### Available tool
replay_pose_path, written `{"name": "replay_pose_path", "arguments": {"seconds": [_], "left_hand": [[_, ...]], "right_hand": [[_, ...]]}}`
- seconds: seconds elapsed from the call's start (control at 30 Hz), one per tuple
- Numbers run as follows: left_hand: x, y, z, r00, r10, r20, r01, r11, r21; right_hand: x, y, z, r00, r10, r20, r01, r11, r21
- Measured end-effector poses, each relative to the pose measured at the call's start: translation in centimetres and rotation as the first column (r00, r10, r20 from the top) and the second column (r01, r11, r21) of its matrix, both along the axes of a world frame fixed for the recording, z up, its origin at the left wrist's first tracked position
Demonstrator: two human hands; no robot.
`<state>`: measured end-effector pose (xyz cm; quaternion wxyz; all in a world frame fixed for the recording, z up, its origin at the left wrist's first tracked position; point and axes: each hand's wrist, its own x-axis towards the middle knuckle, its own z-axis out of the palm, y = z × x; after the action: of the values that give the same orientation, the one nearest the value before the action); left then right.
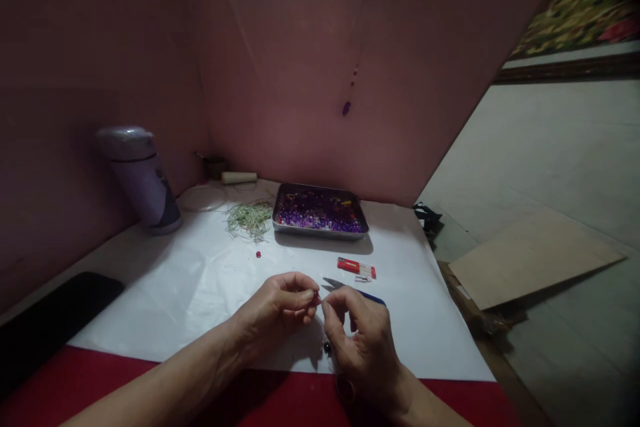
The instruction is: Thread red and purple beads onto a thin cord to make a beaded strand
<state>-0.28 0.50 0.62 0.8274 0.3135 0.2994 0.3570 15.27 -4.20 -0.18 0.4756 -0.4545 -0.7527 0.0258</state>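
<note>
- White sheet (200, 307): spread beneath the bead tray (320, 235).
- Bead tray: found loaded with mostly purple beads (320, 212).
- Right hand (326, 305): held in front of the tray, thumb and forefinger brought together; what is pinched cannot be told.
- Left hand (285, 303): held in front of the tray, thumb and fingers pressed on a red bead (316, 295).
- Scissors (336, 285): laid in front of the tray, partly covered by the right hand.
- Red bead: located before the tray; judged light, hard and slippery, best gripped by its sides, hole uncovered.
</note>
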Motion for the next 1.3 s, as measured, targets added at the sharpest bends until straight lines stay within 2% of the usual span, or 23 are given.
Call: {"name": "replay_pose_path", "arguments": {"seconds": [0.77,1.07,1.3], "left_hand": [[-0.06,-0.16,0.04,1.0,0.004,-0.023,-0.003,1.0,0.013],[0.03,0.06,0.22,1.0,0.011,-0.015,-0.011,0.999,-0.043],[0.06,0.27,-0.59,0.998,-0.008,0.057,0.012,0.997,-0.079]], "right_hand": [[-0.08,0.09,0.06,1.0,0.026,-0.001,-0.026,0.999,0.021],[-0.14,0.02,0.23,1.0,0.003,-0.007,-0.003,0.999,0.036],[0.02,0.12,-0.37,0.998,0.019,-0.059,-0.019,1.0,-0.011]]}}
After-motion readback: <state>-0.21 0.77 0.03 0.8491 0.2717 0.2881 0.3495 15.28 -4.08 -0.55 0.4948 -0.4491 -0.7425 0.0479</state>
